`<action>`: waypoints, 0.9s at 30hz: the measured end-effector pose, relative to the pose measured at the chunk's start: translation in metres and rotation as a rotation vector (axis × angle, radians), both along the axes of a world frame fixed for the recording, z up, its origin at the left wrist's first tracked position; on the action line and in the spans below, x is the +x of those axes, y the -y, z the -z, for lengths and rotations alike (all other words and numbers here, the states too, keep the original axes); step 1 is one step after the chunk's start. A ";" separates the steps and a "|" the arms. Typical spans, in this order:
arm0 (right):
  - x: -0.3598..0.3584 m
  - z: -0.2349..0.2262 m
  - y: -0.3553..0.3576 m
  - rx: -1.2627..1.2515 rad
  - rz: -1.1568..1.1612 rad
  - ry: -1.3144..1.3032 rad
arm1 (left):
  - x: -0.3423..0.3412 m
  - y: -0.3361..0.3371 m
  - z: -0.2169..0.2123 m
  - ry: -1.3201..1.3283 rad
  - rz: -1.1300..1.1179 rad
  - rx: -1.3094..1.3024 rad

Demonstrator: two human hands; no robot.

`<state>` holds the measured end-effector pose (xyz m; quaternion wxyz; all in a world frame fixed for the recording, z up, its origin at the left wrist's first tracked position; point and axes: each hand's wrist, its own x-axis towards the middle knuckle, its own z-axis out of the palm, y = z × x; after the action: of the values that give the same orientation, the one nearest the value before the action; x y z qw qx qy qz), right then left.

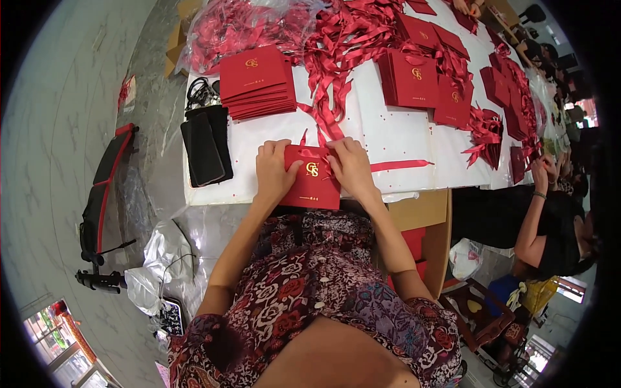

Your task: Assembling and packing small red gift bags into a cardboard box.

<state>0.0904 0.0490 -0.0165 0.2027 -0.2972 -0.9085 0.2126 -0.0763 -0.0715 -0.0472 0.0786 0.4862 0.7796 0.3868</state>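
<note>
Gripping a red bag [315, 191]: fingers of your left hand [273, 171] and right hand [353, 168] at its edges.
Ribbon [332, 129] past its top could snag; a hard tug might crease it.

Gold monogram [312, 169] on red packets [299, 192]; smaller line [318, 198] seemingly unreadable.

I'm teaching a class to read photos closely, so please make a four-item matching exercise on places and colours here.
1. Red bag nearest the wearer
2. Single straight ribbon
3. Leftmost stack of red bags
4. Tabletop

A. Beyond the left hand
B. To the right of the right hand
C. White
D. Touched by both hands

Pairs: 1-D; 2-B; 3-A; 4-C
</note>
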 end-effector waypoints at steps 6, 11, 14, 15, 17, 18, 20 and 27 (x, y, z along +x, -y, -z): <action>0.001 0.001 0.000 -0.009 0.003 0.000 | -0.003 0.001 -0.006 0.022 0.016 0.032; 0.005 0.005 -0.009 -0.046 -0.008 -0.008 | -0.006 -0.001 -0.009 0.054 0.068 0.065; 0.008 0.006 -0.016 -0.103 -0.024 -0.017 | -0.007 -0.001 -0.014 0.030 0.104 0.065; 0.008 0.005 -0.015 -0.103 -0.022 -0.018 | -0.008 -0.001 -0.017 -0.002 0.111 0.065; 0.008 -0.003 -0.013 -0.041 -0.048 -0.054 | -0.006 -0.001 -0.035 -0.071 0.143 0.067; 0.008 -0.005 -0.012 -0.042 -0.045 -0.054 | -0.005 -0.002 -0.040 -0.140 0.173 0.070; 0.007 -0.011 -0.007 -0.003 -0.048 -0.073 | -0.001 -0.005 -0.039 -0.124 0.123 0.097; 0.006 -0.016 -0.007 0.035 -0.102 -0.078 | -0.018 -0.030 -0.019 -0.059 0.047 -0.007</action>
<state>0.0960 0.0559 -0.0003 0.2321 -0.2386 -0.9174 0.2183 -0.0944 -0.0416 -0.0281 0.0663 0.5153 0.7713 0.3676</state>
